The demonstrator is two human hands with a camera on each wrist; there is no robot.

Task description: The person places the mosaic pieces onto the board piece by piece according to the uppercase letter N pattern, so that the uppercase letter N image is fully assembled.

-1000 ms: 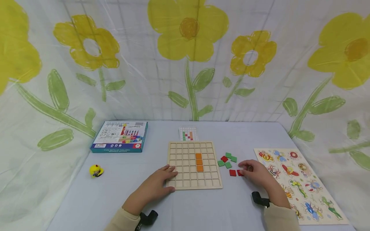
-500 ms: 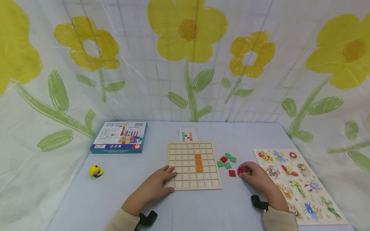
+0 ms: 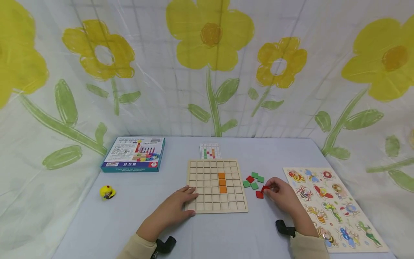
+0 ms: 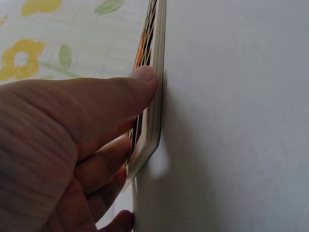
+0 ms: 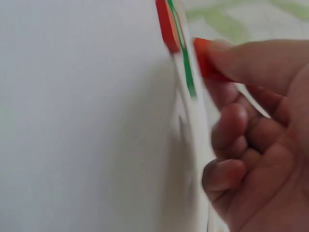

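A wooden grid board [image 3: 207, 205] lies in the middle of the table, with a column of orange square tiles [image 3: 222, 182] in its cells. My left hand [image 3: 178, 204] rests on the board's left edge; in the left wrist view the thumb [image 4: 130, 89] lies along its near side. Between thumb and fingertips my right hand [image 3: 282, 196] pinches a red tile [image 5: 203, 57], raised just off the table. Another red tile [image 3: 259, 194] lies right below it. Several green tiles [image 3: 254, 186] and one more red tile [image 3: 250, 179] are scattered right of the board.
A small pattern card [image 3: 210, 151] lies behind the board. On the right is a board of insect pictures [image 3: 336, 208], partly beneath the right forearm. A flat game box [image 3: 133, 154] and a yellow toy duck [image 3: 107, 192] are at the left.
The right thumb and fingers have closed on a red tile, lifted it and shifted it slightly left and up. The left hand has stayed on the board.
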